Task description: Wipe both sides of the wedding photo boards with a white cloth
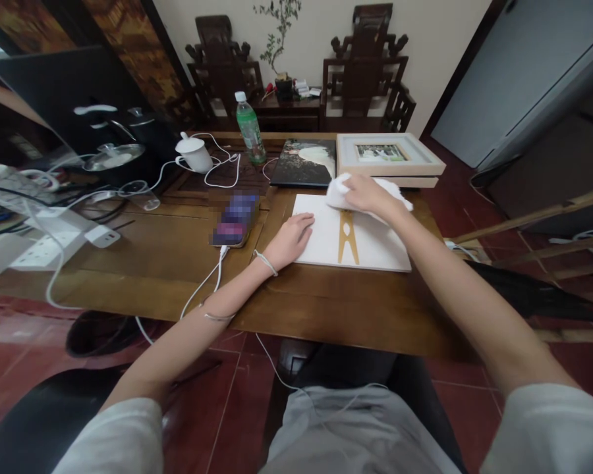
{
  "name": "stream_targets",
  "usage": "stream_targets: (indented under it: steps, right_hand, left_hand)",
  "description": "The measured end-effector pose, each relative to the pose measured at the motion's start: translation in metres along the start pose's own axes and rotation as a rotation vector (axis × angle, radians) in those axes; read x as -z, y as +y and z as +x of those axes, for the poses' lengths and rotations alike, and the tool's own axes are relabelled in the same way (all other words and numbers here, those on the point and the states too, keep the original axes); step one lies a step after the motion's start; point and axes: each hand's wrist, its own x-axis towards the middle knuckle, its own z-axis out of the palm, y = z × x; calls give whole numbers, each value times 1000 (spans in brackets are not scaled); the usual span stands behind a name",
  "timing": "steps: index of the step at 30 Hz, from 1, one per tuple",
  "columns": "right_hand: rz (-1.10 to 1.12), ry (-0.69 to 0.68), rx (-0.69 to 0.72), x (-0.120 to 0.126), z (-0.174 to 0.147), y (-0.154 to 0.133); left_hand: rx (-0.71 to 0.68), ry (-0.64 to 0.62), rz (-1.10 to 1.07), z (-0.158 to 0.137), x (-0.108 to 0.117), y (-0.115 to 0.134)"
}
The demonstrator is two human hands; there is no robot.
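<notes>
Hands: left hand [292, 238] flat on white board [370, 247], right hand [363, 193] clutching white cloth [337, 194].

The right hand [363, 194] presses a crumpled white cloth [337, 195] onto a flat white board with a gold clothespin shape [375, 247]. The left hand [291, 240] rests flat on the board's left edge.

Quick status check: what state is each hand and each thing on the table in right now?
Left hand: open, flat on the white board's left edge.
Right hand: closed on the white cloth.
White cloth: bunched, pressed on the board's far edge.
White board: lying flat on the table.
Green bottle: upright, capped.
White cup: upright, lidded.
Phone: flat, cable plugged in.
Framed picture: lying flat, face up.
</notes>
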Motion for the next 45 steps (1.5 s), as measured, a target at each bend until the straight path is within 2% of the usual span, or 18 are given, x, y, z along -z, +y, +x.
stream_targets:
  steps: [2, 4, 7, 10, 14, 19, 24, 28, 30, 32, 36, 38, 40, 42, 45]
  right_hand:
    - [-13, 46, -53, 0, -17, 25]
    - [-27, 72, -66, -4, -41, 39]
    - [-12, 48, -2, -9, -87, 35]
    - [47, -15, 100, -8, -134, 22]
    - [159, 6, 113, -3, -172, 26]
    - [288, 57, 86, -10, -173, 38]
    - [329, 190, 103, -20, -171, 40]
    - [292, 344, 57, -21, -172, 41]
    - [262, 428, 45, -18, -170, 34]
    - [254, 474, 95, -14, -166, 18]
    - [261, 465, 353, -2, -163, -28]
    - [239, 467, 422, -1, -163, -46]
    - [212, 532, 397, -5, -163, -57]
    - [203, 658, 313, -12, -160, -60]
    - [289, 854, 180, -20, -155, -55]
  left_hand:
    - [29, 2, 14, -1, -1, 0]
    - [85, 15, 44, -3, -3, 0]
    - [191, 58, 93, -7, -6, -1]
    - [231, 89, 94, -8, -8, -3]
    - [297, 115, 7, -4, -5, -5]
    - [410, 160, -290, 1, 4, -4]
    - [435, 289, -856, 5, 14, 5]
    - [406, 340, -1097, 7, 32, 20]
    - [354, 374, -1149, 7, 45, 32]
    - [292, 357, -1174, 6, 58, 47]
    - [162, 346, -1121, 2, 86, 85]
    - [101, 375, -1086, -2, 98, 105]
    - [50, 406, -1066, -7, 107, 123]
    - [13, 421, -1044, -9, 113, 137]
    - [-53, 412, -1039, -7, 112, 144]
